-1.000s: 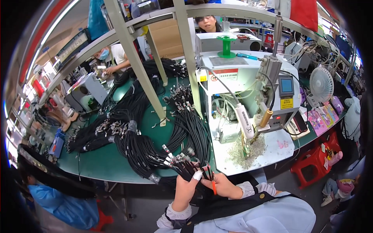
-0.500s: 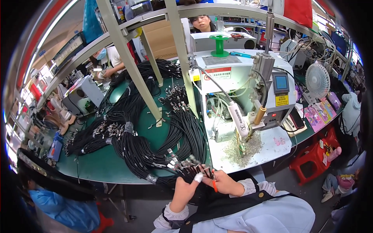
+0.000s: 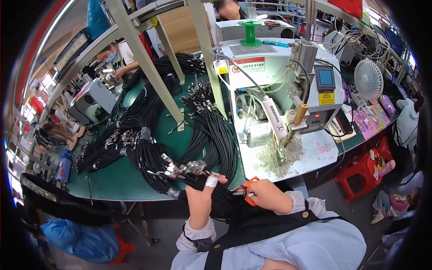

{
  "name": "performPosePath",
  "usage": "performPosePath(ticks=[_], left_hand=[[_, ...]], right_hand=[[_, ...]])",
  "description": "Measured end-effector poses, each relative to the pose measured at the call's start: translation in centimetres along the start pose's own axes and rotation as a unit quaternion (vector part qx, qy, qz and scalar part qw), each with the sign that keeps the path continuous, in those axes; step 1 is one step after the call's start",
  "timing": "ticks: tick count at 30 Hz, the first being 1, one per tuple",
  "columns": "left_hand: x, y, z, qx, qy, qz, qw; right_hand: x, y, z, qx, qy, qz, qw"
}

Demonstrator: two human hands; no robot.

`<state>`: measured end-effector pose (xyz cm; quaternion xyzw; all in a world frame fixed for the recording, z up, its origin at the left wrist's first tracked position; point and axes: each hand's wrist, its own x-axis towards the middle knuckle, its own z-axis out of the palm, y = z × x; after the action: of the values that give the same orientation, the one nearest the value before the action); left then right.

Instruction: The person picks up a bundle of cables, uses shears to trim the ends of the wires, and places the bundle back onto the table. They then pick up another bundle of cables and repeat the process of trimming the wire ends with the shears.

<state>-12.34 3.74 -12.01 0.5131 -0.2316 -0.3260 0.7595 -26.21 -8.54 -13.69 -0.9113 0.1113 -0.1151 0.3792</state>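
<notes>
My left hand [image 3: 200, 195], its thumb wrapped in white tape, is closed around a bundle of black cables [image 3: 223, 203] at the front edge of the green table. The metal-tipped cable ends [image 3: 186, 168] fan out beyond the fingers, blurred by motion. In my right hand [image 3: 270, 197], just right of the bundle, are small scissors with orange handles [image 3: 253, 181]. Their blades point left toward the cables, apart from the bundle as far as I can see. My right fingers partly hide the handles.
More cable bundles [image 3: 144, 153] cover the green table [image 3: 103, 186]. A white machine [image 3: 265, 56] with a debris-strewn plate [image 3: 310, 155] stands ahead right. Metal posts [image 3: 148, 67] rise from the table. A red stool [image 3: 360, 184] is at right; people sit around.
My left hand has moved left with the cable bundle, away from my right hand. My right hand has shifted slightly right and up, and the scissors have come apart from the cables.
</notes>
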Motion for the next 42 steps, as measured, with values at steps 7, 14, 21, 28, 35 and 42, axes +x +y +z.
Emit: performPosePath(ticks=[7,14,21,28,35,42], left_hand=[[-0.9,2.3,-1.8,-0.236,-0.168,-0.067,0.955],[-2.0,-2.6,1.8,0.123,-0.119,0.046,0.984],[-1.3,-2.9,1.8,-0.183,-0.16,-0.114,0.963],[-2.5,-4.1,4.7,0.069,-0.237,-0.119,0.962],[-4.9,-4.5,7.8,-0.019,-0.194,-0.219,0.956],[-6.5,-6.9,7.9,0.024,-0.197,-0.236,0.951]], right_hand=[[-2.2,1.1,-1.9,0.011,-0.053,-0.021,0.998],[-1.4,-0.5,-0.1,0.167,0.12,-0.018,0.978],[-3.9,-1.0,-2.0,-0.076,0.003,-0.079,0.994],[-4.8,-2.6,-9.3,-0.164,0.206,-0.252,0.931],[-5.7,-1.1,-7.2,-0.096,-0.033,-0.211,0.972],[-6.5,-0.9,-6.7,-0.25,-0.024,-0.334,0.909]])
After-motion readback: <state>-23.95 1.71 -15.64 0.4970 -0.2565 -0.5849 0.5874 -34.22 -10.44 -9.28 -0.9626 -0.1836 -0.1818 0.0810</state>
